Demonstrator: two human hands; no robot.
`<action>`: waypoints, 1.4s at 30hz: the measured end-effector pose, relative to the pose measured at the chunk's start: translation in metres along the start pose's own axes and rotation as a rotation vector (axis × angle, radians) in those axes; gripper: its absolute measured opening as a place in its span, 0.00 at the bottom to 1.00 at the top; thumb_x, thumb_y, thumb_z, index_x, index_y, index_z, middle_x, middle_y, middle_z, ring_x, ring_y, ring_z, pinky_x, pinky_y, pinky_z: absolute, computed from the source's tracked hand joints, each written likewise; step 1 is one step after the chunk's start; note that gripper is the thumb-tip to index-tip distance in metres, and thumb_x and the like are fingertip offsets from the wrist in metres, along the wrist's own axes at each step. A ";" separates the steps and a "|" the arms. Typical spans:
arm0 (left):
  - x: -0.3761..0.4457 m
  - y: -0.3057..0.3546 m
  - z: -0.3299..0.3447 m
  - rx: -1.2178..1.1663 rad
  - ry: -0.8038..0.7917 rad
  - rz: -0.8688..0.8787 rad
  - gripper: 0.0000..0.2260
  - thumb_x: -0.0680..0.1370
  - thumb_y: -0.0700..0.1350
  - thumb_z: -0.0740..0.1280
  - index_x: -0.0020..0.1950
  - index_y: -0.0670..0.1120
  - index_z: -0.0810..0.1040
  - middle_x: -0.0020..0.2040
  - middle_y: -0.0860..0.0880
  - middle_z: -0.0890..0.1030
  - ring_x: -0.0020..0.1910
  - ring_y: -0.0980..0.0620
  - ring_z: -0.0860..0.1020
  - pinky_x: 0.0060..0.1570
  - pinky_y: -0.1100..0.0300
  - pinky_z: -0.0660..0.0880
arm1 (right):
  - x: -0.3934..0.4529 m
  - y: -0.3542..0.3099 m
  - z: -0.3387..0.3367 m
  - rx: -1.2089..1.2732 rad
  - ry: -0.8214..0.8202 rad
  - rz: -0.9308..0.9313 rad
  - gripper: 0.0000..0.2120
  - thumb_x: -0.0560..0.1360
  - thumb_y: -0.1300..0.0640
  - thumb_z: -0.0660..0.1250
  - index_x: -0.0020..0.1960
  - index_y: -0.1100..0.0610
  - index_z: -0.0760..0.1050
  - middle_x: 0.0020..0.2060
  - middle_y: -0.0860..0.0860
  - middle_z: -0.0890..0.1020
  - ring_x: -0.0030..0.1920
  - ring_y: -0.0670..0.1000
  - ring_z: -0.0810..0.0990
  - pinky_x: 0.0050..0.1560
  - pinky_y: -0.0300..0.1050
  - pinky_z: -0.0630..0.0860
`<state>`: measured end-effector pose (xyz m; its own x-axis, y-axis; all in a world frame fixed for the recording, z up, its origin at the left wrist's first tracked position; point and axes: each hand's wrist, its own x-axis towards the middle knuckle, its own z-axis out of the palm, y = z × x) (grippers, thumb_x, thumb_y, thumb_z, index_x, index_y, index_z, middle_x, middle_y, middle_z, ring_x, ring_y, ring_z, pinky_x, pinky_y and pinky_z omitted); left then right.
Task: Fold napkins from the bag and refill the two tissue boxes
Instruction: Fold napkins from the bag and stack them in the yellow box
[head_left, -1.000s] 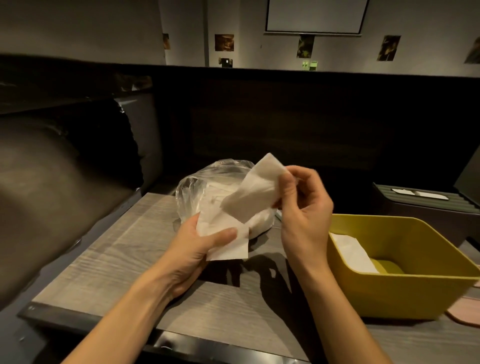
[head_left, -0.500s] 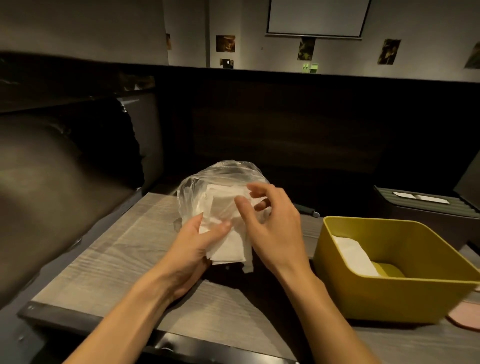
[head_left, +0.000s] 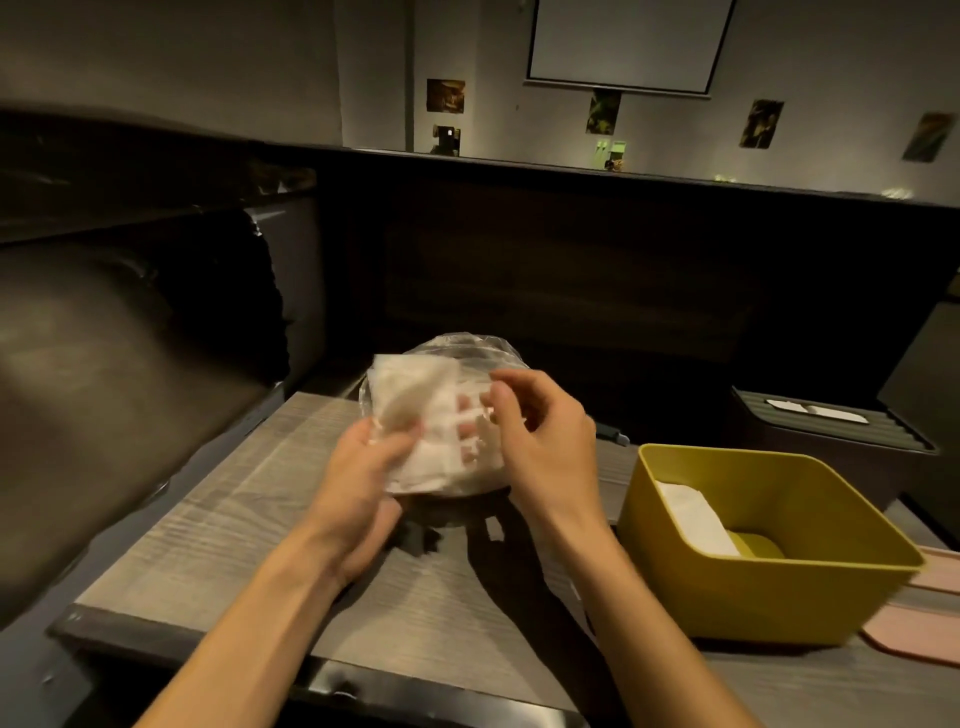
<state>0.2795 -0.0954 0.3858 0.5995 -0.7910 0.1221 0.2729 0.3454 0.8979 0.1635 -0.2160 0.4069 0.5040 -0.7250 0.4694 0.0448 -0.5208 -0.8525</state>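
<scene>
The white napkin (head_left: 421, 431) sits up off the surface (head_left: 218, 525) before the clear bag (head_left: 467, 353), left hand (head_left: 358, 483) gripping its near edge, right hand (head_left: 540, 441) apparently pinching the far side, blurred, so a hasty tug could tear it or skew the fold before the yellow box (head_left: 769, 587).

Napkin (head_left: 415, 421) motion-blurred; bag (head_left: 467, 348) mostly hidden behind hands.

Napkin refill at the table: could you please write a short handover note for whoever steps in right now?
Left hand grips a white napkin mid-fold, above the table.
Right hand pinches its right edge with curled fingers.
Clear napkin bag sits just behind the hands.
Yellow box at right holds one folded napkin.
Dark box sits behind it.
Left: finish the fold, fill the boxes.
</scene>
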 end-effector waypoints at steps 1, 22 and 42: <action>0.004 0.009 -0.002 -0.043 0.046 0.045 0.14 0.84 0.40 0.61 0.69 0.42 0.76 0.61 0.43 0.85 0.60 0.46 0.84 0.51 0.53 0.83 | 0.008 -0.004 -0.004 -0.117 -0.048 -0.022 0.11 0.84 0.58 0.65 0.63 0.48 0.81 0.51 0.40 0.84 0.54 0.39 0.82 0.54 0.35 0.80; 0.056 0.009 -0.017 -0.084 0.147 -0.105 0.14 0.84 0.40 0.59 0.67 0.40 0.77 0.58 0.40 0.86 0.57 0.43 0.85 0.59 0.45 0.80 | 0.064 -0.008 -0.002 -0.822 -0.770 -0.136 0.22 0.81 0.62 0.68 0.73 0.48 0.76 0.70 0.48 0.79 0.69 0.50 0.76 0.72 0.49 0.73; 0.043 0.027 -0.008 -0.503 -0.013 -0.014 0.19 0.86 0.47 0.56 0.73 0.38 0.71 0.69 0.39 0.80 0.69 0.41 0.78 0.74 0.45 0.68 | 0.053 -0.019 -0.002 -0.292 0.059 -0.261 0.09 0.85 0.58 0.62 0.61 0.51 0.79 0.48 0.40 0.80 0.49 0.36 0.79 0.44 0.26 0.74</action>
<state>0.3185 -0.1157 0.4123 0.5844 -0.8026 0.1196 0.6117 0.5326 0.5849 0.1876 -0.2461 0.4484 0.4573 -0.5716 0.6813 -0.0870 -0.7912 -0.6054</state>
